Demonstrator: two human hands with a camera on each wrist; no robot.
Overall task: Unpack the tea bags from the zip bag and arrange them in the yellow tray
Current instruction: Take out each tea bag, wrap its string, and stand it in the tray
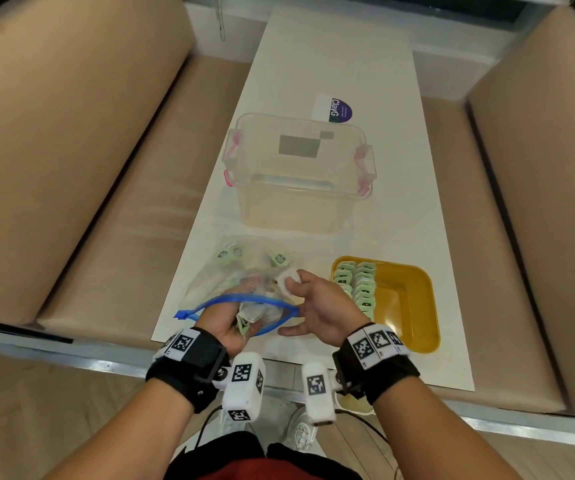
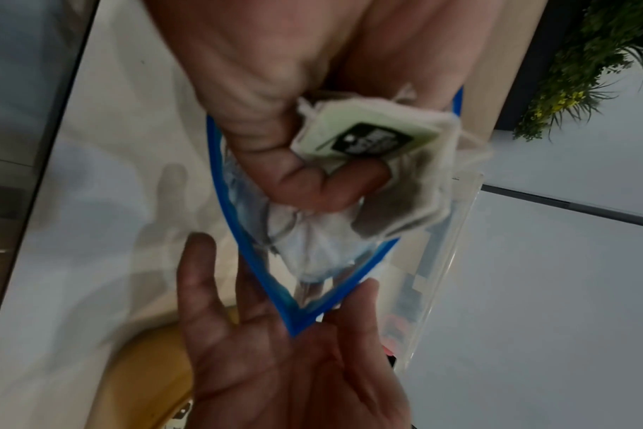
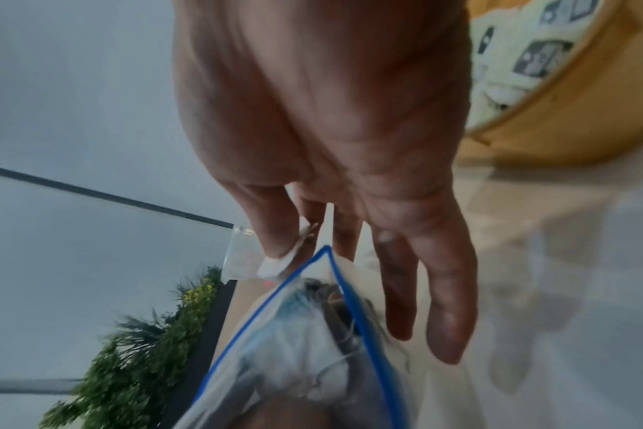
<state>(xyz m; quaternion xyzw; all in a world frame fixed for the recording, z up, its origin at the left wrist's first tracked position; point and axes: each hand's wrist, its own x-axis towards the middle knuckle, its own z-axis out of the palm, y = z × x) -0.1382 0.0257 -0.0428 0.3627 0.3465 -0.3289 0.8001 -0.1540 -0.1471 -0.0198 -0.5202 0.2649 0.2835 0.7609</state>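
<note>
The clear zip bag (image 1: 230, 275) with a blue rim (image 1: 244, 299) lies on the white table, its mouth open toward me, with several tea bags inside. My left hand (image 1: 241, 320) grips the mouth of the bag together with a bunch of green-tagged tea bags (image 2: 368, 139). Just right of the bag's mouth, my right hand (image 1: 298, 277) pinches a white tea bag (image 1: 284, 284) between thumb and forefinger (image 3: 276, 232); its other fingers are stretched out. To the right, the yellow tray (image 1: 414, 306) holds two rows of tea bags (image 1: 358, 285) along its left side.
A clear, lidless plastic box (image 1: 296, 174) with pink latches stands behind the zip bag. Further back lies a white card with a purple logo (image 1: 334, 107). Tan cushioned benches flank the narrow table, and its near edge is just below my wrists.
</note>
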